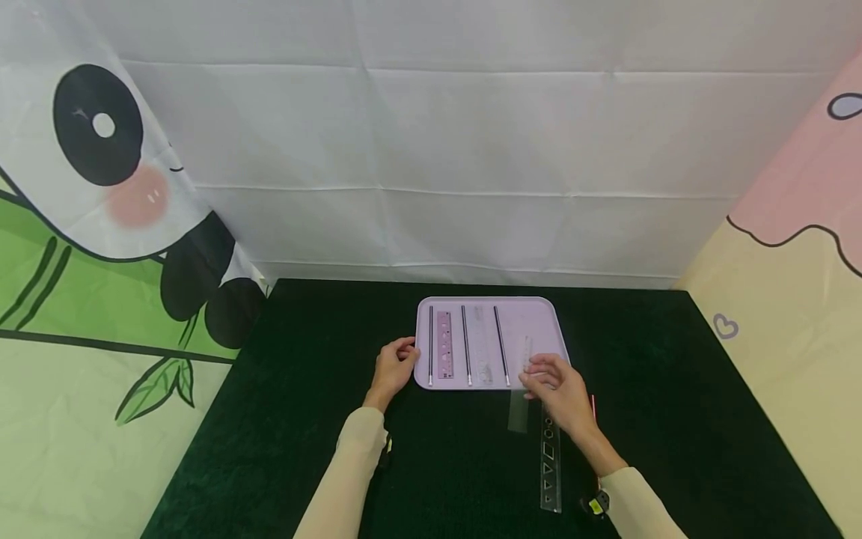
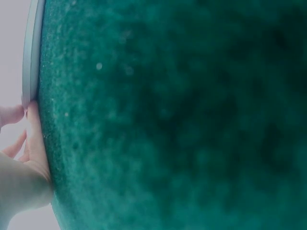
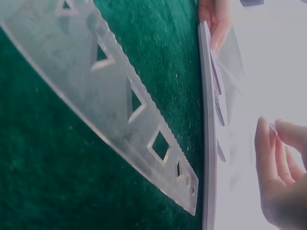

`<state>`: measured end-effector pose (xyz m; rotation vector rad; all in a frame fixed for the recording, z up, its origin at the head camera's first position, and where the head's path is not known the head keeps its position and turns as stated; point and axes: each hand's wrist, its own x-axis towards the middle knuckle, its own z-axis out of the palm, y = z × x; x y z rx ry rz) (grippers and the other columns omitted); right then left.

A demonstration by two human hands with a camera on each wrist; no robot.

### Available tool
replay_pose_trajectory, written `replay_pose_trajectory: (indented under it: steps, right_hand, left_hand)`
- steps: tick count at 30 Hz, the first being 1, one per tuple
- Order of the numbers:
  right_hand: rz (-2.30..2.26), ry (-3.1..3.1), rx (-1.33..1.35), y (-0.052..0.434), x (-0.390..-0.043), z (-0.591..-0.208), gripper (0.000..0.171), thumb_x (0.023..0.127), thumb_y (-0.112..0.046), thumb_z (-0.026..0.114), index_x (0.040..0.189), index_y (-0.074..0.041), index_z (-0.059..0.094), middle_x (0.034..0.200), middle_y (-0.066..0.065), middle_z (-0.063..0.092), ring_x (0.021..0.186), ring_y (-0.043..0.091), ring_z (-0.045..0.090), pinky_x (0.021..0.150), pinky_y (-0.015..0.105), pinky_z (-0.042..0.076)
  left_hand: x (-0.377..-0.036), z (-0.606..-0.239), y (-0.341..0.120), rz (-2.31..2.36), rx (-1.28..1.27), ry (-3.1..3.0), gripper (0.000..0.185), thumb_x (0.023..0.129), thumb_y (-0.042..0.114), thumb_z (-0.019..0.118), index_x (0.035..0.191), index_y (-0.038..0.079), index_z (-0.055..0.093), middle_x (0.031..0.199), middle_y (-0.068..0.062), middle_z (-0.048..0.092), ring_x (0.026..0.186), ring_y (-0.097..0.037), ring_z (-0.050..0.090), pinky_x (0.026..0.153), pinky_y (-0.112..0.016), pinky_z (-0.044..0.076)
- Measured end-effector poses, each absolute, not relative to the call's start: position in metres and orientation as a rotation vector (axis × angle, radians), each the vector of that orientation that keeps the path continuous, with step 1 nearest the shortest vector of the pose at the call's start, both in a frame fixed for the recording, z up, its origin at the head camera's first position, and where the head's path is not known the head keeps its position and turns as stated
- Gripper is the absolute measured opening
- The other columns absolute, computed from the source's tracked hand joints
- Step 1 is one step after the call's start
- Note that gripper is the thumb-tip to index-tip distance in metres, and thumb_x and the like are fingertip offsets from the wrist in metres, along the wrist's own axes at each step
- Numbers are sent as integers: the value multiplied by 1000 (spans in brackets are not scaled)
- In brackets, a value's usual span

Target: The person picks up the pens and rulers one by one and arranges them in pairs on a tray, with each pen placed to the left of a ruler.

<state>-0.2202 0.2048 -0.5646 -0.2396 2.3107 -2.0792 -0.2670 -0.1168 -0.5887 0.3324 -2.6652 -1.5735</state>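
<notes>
The clear ruler (image 1: 523, 378) is hanging in the pinch of the right hand (image 1: 555, 385), its far end lying over the near edge of the pink tray (image 1: 539, 318) and its near end sticking out over the dark green cloth (image 1: 303, 389) below the fingers. I judge the step in hand to be the laying of this ruler onto the tray, in the bare stretch just ahead of the fingertips; the next move would call for sliding it forward, parallel to the row, and letting go once it lies flat.

Beyond the fingertips and to their left, the tray is already holding a row of black rods (image 1: 465, 344), a pink ruler (image 1: 444, 344) and another clear one (image 1: 480, 346). Just under the right wrist, a stencil ruler (image 1: 549, 468) with cut-out shapes is lying on the cloth, with a thin red stick (image 1: 593, 408) beside it.

The left hand (image 1: 393, 367) is resting with loosely curled fingers against the tray's left near corner, seemingly steadying it. Both forearms are reaching forward from the near edge, sleeves cream-coloured.
</notes>
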Motion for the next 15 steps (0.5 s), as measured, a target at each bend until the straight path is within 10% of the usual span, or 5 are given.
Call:
replay_pose_trajectory:
  steps: [15]
  right_hand:
    - [-2078, 2392, -208, 204, -236, -568, 41, 95, -9, 74, 130, 5, 57, 116, 24, 67, 93, 20, 71, 77, 33, 60]
  left_hand:
    - [-267, -589, -118, -1572, 327, -2657, 35, 103, 15, 63, 136, 3, 64, 113, -11, 65, 103, -26, 60, 97, -43, 50]
